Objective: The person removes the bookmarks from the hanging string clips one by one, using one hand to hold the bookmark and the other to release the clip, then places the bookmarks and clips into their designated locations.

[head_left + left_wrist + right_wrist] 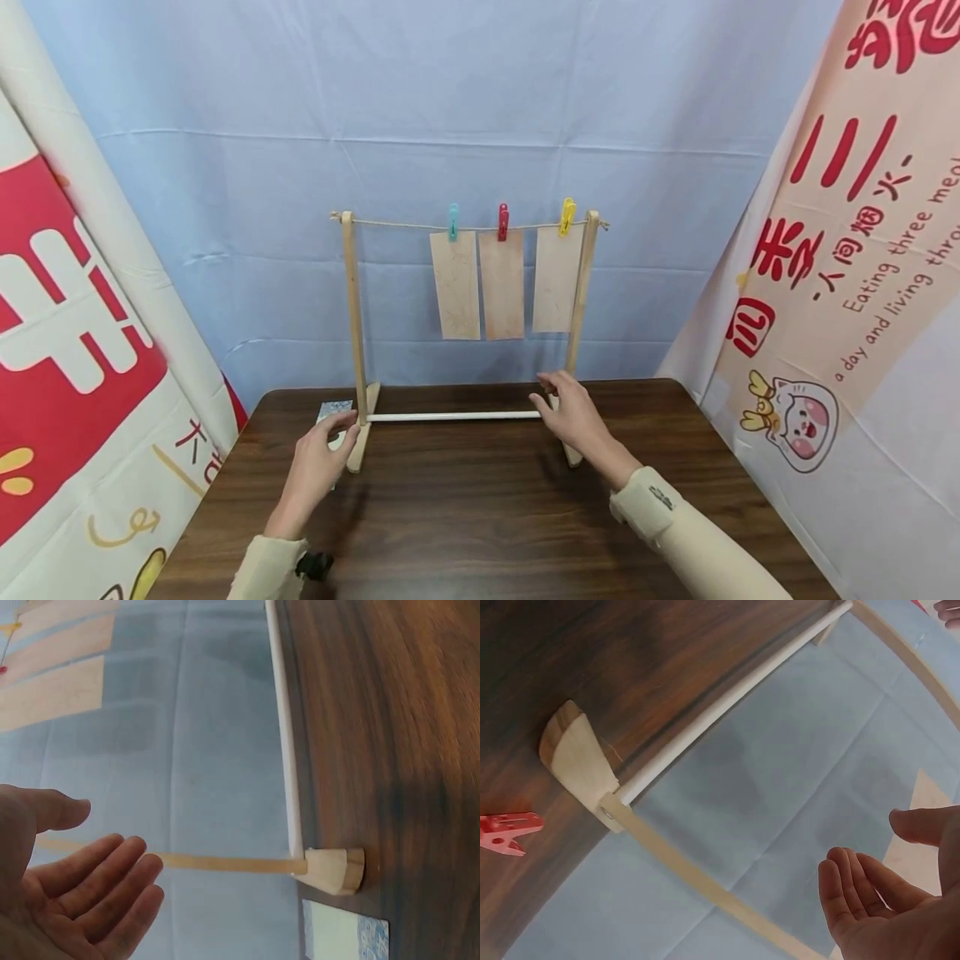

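A wooden stand (355,317) rises from the table, its two posts joined low down by a white rod (457,416) and at the top by a string (397,224). Three pale paper strips hang from the string: one under a teal clothespin (453,223), one under a red clothespin (503,222), one under a yellow clothespin (567,217). My left hand (311,467) hovers by the left post, fingers loosely bent around nothing. Near the foot of the right post my right hand (577,421) is likewise relaxed and holds nothing.
Beside the left foot lies a card with a blue pattern (337,934), partly covered by the left hand in the head view. A second red clothespin (510,831) lies on the table (465,517) near the right foot. Blue cloth (450,100) hangs behind.
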The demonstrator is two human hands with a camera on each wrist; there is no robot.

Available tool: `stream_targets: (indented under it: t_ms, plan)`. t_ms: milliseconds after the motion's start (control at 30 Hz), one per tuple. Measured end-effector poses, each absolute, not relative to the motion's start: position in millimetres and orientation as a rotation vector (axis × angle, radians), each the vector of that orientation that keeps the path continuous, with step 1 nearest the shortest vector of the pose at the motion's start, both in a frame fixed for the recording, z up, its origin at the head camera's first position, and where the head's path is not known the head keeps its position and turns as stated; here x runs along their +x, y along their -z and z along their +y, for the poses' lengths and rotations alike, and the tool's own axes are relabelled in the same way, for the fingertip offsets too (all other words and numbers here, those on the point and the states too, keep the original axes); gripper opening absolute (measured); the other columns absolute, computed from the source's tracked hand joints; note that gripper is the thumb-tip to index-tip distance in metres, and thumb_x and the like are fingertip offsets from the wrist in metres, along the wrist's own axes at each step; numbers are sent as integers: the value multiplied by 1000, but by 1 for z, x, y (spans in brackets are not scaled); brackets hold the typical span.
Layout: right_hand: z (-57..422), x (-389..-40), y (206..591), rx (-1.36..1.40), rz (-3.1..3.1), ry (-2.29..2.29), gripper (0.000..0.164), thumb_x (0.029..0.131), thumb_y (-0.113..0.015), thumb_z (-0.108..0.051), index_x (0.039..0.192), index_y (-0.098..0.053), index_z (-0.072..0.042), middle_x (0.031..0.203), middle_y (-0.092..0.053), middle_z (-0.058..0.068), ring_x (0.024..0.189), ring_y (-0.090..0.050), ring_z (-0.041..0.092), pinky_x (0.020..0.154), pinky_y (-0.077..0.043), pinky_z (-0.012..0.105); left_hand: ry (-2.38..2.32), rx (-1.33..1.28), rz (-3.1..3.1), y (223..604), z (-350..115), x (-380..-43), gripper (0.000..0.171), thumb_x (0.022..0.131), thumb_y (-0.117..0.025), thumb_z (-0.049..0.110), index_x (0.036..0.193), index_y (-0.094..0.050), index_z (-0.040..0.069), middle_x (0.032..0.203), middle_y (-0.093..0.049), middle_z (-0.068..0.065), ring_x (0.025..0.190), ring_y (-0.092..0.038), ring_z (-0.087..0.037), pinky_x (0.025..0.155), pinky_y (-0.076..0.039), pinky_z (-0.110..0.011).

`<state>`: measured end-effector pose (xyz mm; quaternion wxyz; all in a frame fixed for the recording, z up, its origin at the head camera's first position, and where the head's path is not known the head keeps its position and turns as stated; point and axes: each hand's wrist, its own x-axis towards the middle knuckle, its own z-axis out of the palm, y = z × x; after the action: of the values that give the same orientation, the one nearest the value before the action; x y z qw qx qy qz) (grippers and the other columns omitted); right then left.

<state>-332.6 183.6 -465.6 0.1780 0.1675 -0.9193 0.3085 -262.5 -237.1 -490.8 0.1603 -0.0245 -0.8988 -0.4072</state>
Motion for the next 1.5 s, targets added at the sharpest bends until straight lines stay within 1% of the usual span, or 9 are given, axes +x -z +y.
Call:
stream_targets:
  t_ms: [267,400,533,667,833,1000,1167,1333,1500]
  plan:
    - [181,-334,456,534,-2559,-870,42,101,-77,-16,137,-67,4,116,-70,16,107,-68,35,91,-57,51,1165,-110,-2528,484,-222,-267,37,110,-66,22,141,-67,3,133,-72,-19,124,-67,-39,107,-52,-56]
    - [180,-334,450,551,-2561,-892,42,103,-75,-18,138,-67,2,117,-69,15,109,-68,35,92,-57,50,1176,-129,-2526,480,-217,-269,40,110,-65,27,144,-65,5,137,-70,-17,127,-65,-39,107,-51,-57]
    - [177,-336,444,563,-2562,-903,42,104,-75,-19,139,-67,2,119,-69,15,111,-68,36,94,-58,50,1221,-137,-2538,476,-211,-271,44,111,-63,31,148,-61,7,143,-68,-16,132,-62,-39,110,-49,-59]
    - [173,-336,438,577,-2555,-917,42,103,-75,-17,140,-66,3,121,-68,16,112,-68,38,96,-57,50,1285,-181,-2496,474,-205,-276,42,110,-66,27,146,-63,6,142,-68,-16,132,-63,-40,110,-49,-60]
    - [167,-335,430,613,-2531,-962,43,102,-76,-15,140,-65,2,122,-68,15,111,-67,38,95,-58,50,1314,-238,-2442,474,-198,-280,39,108,-69,23,143,-66,6,138,-71,-16,128,-67,-38,107,-53,-56]
    - [159,-331,418,682,-2492,-999,43,101,-78,-15,139,-66,1,120,-69,14,110,-69,36,95,-59,48,1352,-264,-2433,473,-192,-283,40,107,-70,23,144,-66,9,139,-71,-13,128,-67,-35,106,-53,-55]
    - [148,-329,405,747,-2456,-996,42,101,-78,-16,138,-67,0,120,-70,13,109,-69,30,96,-58,46,1348,-275,-2425,471,-189,-285,39,107,-70,23,144,-66,10,139,-71,-12,127,-68,-35,106,-53,-55]
    - [142,-329,398,778,-2426,-997,41,100,-78,-14,136,-68,2,120,-70,14,108,-68,30,97,-58,45,1349,-301,-2417,470,-186,-285,39,107,-70,23,144,-66,9,139,-71,-13,126,-68,-34,107,-53,-54]
    - [137,-330,391,809,-2404,-1001,41,101,-78,-12,137,-67,3,118,-69,15,108,-69,33,97,-58,45,1365,-307,-2407,467,-183,-285,41,107,-70,26,145,-65,12,140,-70,-11,127,-67,-34,106,-53,-57]
